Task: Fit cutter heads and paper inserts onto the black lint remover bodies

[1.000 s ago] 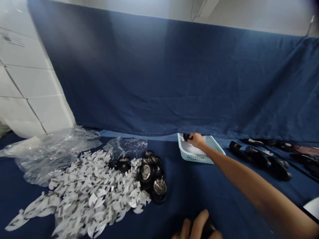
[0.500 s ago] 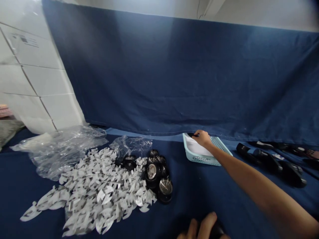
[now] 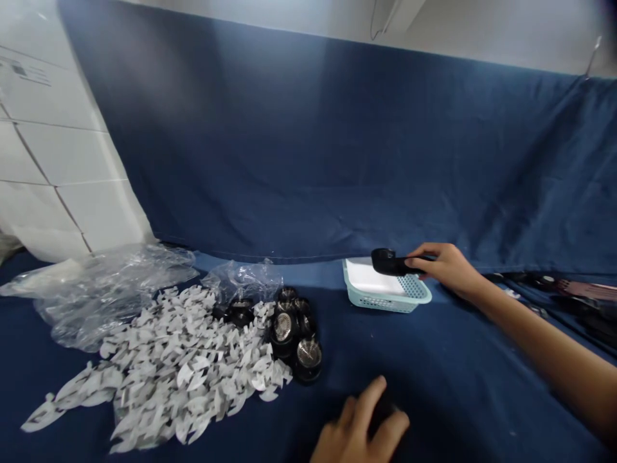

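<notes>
My right hand is closed on the handle end of a black handled piece, thumb and fingers pinching it from the right. The piece lies roughly level in my grip, its round, cup-like head pointing left, away from my palm. From where I look, it crosses in front of the far part of a pale blue-green basket, with a white sheet lying inside.

My left hand is low at the bottom edge of my view, fingers spread and bent. There is something dark between thumb and forefinger, but it's too shadowed there for me to say whether I'm holding an object or only resting over the cloth.

Left of the basket, a cluster of round black parts with perforated metal tops sits touching the right side of a broad heap of pale, flat curved pieces. Crumpled clear plastic lies behind and to the left of that heap. More dark items lie at the far right, past my forearm. Everything rests on dark blue cloth; a blue curtain hangs behind, beside white boxes.
</notes>
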`<control>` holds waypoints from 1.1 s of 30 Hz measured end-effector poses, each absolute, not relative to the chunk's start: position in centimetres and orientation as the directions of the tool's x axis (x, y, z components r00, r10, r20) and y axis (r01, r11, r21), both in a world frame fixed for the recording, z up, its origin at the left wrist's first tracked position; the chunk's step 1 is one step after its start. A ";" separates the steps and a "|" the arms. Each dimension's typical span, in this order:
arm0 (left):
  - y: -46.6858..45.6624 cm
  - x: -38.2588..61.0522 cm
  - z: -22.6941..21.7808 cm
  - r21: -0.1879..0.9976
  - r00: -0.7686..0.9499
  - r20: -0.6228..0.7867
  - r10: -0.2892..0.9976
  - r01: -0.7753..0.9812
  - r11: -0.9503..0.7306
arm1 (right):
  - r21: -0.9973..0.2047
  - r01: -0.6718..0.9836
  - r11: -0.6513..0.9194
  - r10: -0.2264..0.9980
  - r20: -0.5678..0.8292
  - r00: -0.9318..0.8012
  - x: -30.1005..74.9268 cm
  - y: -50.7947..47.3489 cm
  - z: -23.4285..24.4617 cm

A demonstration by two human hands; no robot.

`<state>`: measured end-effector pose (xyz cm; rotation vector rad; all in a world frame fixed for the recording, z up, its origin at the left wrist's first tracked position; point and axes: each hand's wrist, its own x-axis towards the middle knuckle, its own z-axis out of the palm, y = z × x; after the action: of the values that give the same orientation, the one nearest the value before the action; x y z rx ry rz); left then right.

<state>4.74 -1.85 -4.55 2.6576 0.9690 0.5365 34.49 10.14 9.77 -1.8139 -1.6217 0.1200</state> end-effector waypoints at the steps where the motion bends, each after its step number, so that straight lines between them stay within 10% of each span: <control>1: -1.4 4.5 -4.1 0.403 0.714 0.218 0.666 0.556 -0.727 | -0.607 0.793 0.045 0.915 0.345 0.212 35.0 8.2 9.6; 3: -0.6 4.0 -3.5 0.483 0.667 0.196 0.718 0.572 -0.663 | -0.876 0.474 0.088 0.944 0.226 0.242 35.9 4.3 8.5; 6: -0.1 3.7 -3.4 0.573 0.547 0.252 0.798 0.580 -0.579 | -0.969 0.240 0.058 0.937 0.136 0.321 36.6 -0.9 4.7; 18: -0.7 3.6 -3.5 0.631 0.495 0.296 0.817 0.541 -0.556 | -0.595 0.789 0.154 0.947 0.317 0.054 28.7 -9.4 -5.5; 27: -1.1 3.1 -2.3 0.416 0.522 0.285 0.804 0.688 -0.594 | -0.733 0.664 0.147 0.988 0.138 -0.066 29.6 -3.7 -1.8; 33: -0.7 2.6 -1.0 0.626 0.442 0.175 0.880 0.639 -0.446 | -0.789 0.591 0.171 0.977 0.057 -0.206 28.4 -1.6 -2.2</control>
<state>2.57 -0.66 -1.05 2.2230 1.2754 0.6752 28.38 -1.60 -2.20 -1.4775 -1.8749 0.8643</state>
